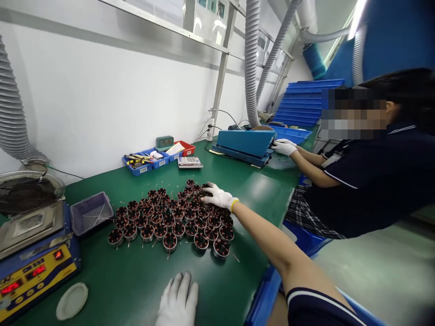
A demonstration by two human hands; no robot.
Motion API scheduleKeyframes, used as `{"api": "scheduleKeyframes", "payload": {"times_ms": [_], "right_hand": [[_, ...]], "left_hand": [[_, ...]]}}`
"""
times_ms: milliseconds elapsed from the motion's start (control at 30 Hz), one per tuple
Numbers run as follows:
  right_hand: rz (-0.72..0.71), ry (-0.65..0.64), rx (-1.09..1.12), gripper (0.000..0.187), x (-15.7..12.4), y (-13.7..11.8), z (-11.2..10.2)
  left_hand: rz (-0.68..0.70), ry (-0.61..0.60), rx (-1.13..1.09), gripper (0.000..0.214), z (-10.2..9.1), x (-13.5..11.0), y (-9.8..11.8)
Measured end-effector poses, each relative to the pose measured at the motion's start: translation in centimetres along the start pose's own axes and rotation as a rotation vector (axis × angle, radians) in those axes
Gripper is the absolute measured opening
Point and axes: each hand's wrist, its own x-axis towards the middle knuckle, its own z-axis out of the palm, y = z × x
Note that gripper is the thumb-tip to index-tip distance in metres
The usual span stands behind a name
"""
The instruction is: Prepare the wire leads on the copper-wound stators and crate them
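Observation:
Many small round motor stators point(169, 220), silver-rimmed with reddish copper coils and dark centres, stand close together on the green tabletop point(125, 280). Thin wire leads stick out from several of them. My right hand point(219, 196), in a white glove with a yellow cuff, reaches over the far right side of the group. Its fingers are stretched out and at least touch or hover over the stators there; which, I cannot tell. Flat on the table in front of the group lies my left hand point(178, 299), also gloved, fingers extended and holding nothing.
At left are a yellow-and-blue digital scale point(37, 271), a purple-grey bin point(91, 213) and a round white lid point(72, 301). Behind stand blue trays point(137, 168) of pens, a calculator point(190, 162) and a clock point(165, 141). A co-worker point(377, 172) works at a blue machine point(243, 144) on the right.

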Motion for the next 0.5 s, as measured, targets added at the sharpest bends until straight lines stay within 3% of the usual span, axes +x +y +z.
{"api": "scheduleKeyframes", "payload": {"times_ms": [100,167,267,367,500], "right_hand": [[-0.003,-0.001,0.053,0.069,-3.2,-3.1,2.2],[0.039,0.02,0.092,0.071,-5.5,-5.1,3.8],[0.131,0.07,0.154,0.077,-8.6,-8.0,5.9],[0.201,0.113,0.208,0.08,-11.1,-10.7,7.6],[0.243,0.141,0.265,0.074,-13.4,-13.8,9.1]], "left_hand": [[0.031,0.032,-0.163,0.092,-2.5,0.9,0.4],[-0.015,0.09,-0.277,0.104,-4.2,1.9,1.1],[0.008,0.114,-0.367,0.096,-5.7,3.4,2.8],[0.023,0.067,-0.41,0.089,-5.9,4.2,4.0],[0.046,0.007,-0.386,0.055,-5.8,3.4,3.7]]}}
